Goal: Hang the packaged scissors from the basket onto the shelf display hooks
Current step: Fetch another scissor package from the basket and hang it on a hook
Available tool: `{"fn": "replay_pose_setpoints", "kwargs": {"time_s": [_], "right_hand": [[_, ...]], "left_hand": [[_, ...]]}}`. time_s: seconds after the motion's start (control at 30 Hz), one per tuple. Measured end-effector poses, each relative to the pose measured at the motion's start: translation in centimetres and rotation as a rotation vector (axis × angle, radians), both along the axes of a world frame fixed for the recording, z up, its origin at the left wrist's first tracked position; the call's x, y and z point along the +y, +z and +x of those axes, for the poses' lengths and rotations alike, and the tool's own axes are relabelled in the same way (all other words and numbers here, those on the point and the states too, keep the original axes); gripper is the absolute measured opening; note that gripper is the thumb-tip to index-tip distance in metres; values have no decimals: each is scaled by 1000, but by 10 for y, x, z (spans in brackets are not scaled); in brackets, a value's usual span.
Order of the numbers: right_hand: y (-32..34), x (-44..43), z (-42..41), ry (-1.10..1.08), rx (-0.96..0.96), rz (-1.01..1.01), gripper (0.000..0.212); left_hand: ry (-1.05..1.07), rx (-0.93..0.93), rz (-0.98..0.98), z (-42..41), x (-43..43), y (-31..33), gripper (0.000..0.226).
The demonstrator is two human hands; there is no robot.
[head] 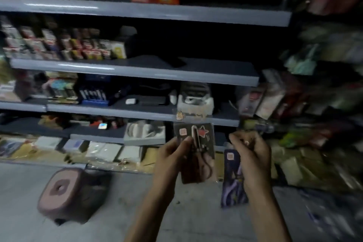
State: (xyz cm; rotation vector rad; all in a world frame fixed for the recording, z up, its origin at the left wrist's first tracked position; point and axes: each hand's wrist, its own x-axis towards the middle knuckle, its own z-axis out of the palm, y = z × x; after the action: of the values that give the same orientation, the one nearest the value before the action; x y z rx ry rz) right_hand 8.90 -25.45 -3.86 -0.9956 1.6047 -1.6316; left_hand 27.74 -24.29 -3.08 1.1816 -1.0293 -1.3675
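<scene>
My left hand [172, 155] grips a packaged pair of scissors [196, 143] on a dark card, held upright in front of the lower shelves. My right hand [249, 153] is curled round the top of a second scissors pack [232, 182], a purple card that hangs down below the fingers. Both packs are at about the same height and a little apart. Hanging packs [261, 98] crowd the display to the right, and the hooks themselves are too blurred to make out. No basket is in view.
Grey shelves [137, 68] with boxed goods run across the left and middle. A pink plastic stool [68, 194] stands on the floor at lower left. Blurred hanging goods [324, 84] fill the right side.
</scene>
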Motion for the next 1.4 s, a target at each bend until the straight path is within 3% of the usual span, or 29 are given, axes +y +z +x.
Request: {"fn": "replay_pose_setpoints", "kwargs": {"time_s": [0.1,0.2,0.4,0.6,0.9,1.27,1.4], "right_hand": [[3,2,-60,-60,52,-47,31],[6,8,-110,-117,70,-32,13],[22,1,-179,-246,-52,-13,4],[50,-34,-235,-253,-82,-17,31],[70,-133,-313,-151,20,-43,14],[61,-197,-384,-87,-90,-41,11],[54,-210,-413,-90,-42,-45,4]], "left_hand": [[-101,-23,-64,-68,-22,7,43],[-228,-57,-113,-124,-39,13,40],[-335,-122,-165,-211,-68,22,24],[-416,-103,-192,-272,-111,30,18],[-410,15,-345,-354,-208,37,11],[-446,97,-232,-420,-268,25,23],[-450,71,-182,-444,-270,22,20]]}}
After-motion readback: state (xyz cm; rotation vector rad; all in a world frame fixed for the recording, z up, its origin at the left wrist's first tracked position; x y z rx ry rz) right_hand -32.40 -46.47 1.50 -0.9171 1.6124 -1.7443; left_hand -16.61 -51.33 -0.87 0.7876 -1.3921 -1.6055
